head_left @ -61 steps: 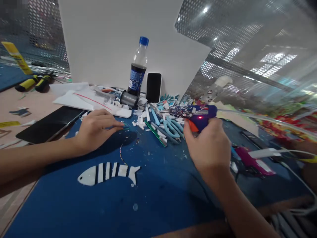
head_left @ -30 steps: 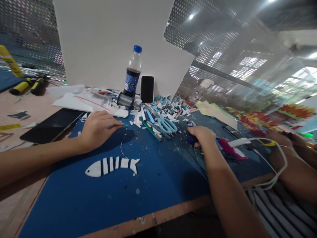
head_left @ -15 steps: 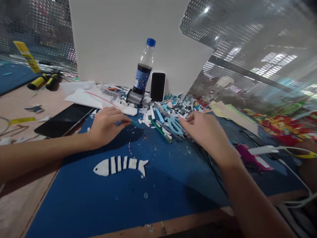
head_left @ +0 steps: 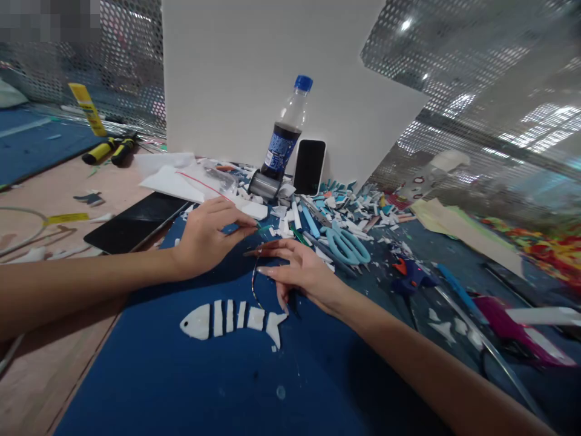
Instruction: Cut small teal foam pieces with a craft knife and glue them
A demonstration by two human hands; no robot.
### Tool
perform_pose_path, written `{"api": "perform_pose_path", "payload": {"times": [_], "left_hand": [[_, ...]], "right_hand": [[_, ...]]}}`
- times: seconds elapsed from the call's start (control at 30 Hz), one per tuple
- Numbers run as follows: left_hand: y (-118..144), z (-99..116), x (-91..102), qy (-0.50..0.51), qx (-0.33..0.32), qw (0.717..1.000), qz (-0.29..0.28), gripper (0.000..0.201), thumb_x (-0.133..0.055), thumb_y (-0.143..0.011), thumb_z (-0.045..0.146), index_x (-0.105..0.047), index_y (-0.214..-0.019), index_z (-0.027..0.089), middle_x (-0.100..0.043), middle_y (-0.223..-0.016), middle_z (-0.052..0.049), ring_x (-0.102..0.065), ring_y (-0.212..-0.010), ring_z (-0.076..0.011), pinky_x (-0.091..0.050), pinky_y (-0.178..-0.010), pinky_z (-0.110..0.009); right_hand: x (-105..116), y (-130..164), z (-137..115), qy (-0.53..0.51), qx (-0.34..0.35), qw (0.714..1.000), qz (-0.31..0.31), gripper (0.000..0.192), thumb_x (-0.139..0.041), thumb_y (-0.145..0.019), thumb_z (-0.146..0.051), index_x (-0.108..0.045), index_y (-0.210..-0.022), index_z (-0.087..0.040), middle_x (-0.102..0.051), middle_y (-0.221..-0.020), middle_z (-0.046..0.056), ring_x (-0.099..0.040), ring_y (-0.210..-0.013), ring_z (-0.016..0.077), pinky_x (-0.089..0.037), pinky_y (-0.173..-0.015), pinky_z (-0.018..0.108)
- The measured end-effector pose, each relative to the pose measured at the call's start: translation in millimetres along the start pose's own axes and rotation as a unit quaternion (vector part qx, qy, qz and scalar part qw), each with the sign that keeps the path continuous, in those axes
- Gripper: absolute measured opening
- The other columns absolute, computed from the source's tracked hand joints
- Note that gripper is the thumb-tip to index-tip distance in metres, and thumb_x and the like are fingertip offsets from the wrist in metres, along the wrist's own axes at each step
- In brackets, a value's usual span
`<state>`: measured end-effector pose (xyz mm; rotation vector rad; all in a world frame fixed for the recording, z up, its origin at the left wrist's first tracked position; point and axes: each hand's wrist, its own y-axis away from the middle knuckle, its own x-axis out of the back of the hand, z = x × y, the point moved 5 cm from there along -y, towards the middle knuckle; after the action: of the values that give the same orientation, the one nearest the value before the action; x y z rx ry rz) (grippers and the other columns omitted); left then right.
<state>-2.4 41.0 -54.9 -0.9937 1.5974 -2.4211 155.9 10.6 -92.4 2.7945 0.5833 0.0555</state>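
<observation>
My left hand [head_left: 213,236] is closed in a pinch over the blue mat [head_left: 181,387], holding a thin thread that barely shows at its fingertips. A thin, multicoloured beaded string [head_left: 254,284] curves below it. My right hand [head_left: 299,269] reaches in from the right, thumb and fingers apart on either side of the string's upper end; whether they touch it I cannot tell. Nearer to me lies a white fish in separate pieces: a head [head_left: 197,321] with a black eye, several narrow body slices [head_left: 229,315] and a forked tail [head_left: 275,327].
Behind my hands are foam scraps [head_left: 358,206], blue-handled scissors [head_left: 347,243], a wire spool [head_left: 264,185], a cola bottle [head_left: 284,136] and an upright phone [head_left: 309,166]. Left lies a dark phone [head_left: 140,222]; right, a blue glue gun [head_left: 412,275] and a magenta tool [head_left: 521,330].
My right hand has moved left from beside the scissors to the beaded string, its fingers now spread. My left hand keeps its pinch. The whole view has shifted, uncovering the glue gun.
</observation>
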Motion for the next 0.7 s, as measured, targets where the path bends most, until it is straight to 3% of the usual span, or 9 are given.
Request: {"api": "perform_pose_path", "payload": {"times": [0.1, 0.2, 0.43, 0.7], "left_hand": [[-1, -3, -0.7, 0.001, 0.029, 1.0, -0.007, 0.01, -0.064, -0.079, 0.023, -0.068, -0.071, 0.019, -0.068, -0.065, 0.0, -0.06, -0.064, -0.0122, -0.049, -0.063, -0.025], [0, -6, -3.7, 0.003, 0.054, 0.998, -0.031, 0.009, -0.064, -0.078, 0.024, -0.068, -0.071, 0.02, -0.069, -0.066, 0.001, -0.061, -0.064, -0.0122, -0.049, -0.064, -0.025], [0, -8, -7.9, 0.026, 0.085, 0.993, -0.073, 0.006, -0.066, -0.076, 0.024, -0.069, -0.072, 0.019, -0.068, -0.066, 0.001, -0.06, -0.066, -0.0118, -0.048, -0.066, -0.024], [2, -8, -5.6, 0.034, 0.078, 0.994, -0.063, 0.007, -0.065, -0.078, 0.024, -0.071, -0.075, 0.02, -0.066, -0.067, 0.0, -0.058, -0.065, -0.0111, -0.046, -0.063, -0.024]], "right_hand": [[1, 1, 0, -0.028, -0.028, 0.999, -0.01, 0.039, -0.071, -0.073, -0.023, -0.044, -0.1, -0.016, -0.055, -0.12, 0.014, -0.058, -0.042, 0.0037, -0.051, -0.039, 0.021], [2, 3, 0, -0.027, -0.06, 0.997, -0.031, 0.04, -0.07, -0.075, -0.024, -0.042, -0.103, -0.016, -0.061, -0.1, 0.008, -0.057, -0.041, 0.0052, -0.05, -0.038, 0.021], [7, 12, -7, 0.056, -0.071, 0.996, -0.007, 0.035, -0.068, -0.077, -0.03, -0.045, -0.098, -0.017, -0.056, -0.071, -0.003, -0.045, -0.035, 0.002, -0.031, -0.03, 0.015], [18, 15, -18, 0.279, -0.005, 0.958, 0.066, 0.015, -0.054, -0.086, -0.029, -0.054, -0.094, -0.016, -0.058, -0.068, 0.002, -0.057, -0.061, 0.0124, -0.045, -0.056, 0.025]]}}
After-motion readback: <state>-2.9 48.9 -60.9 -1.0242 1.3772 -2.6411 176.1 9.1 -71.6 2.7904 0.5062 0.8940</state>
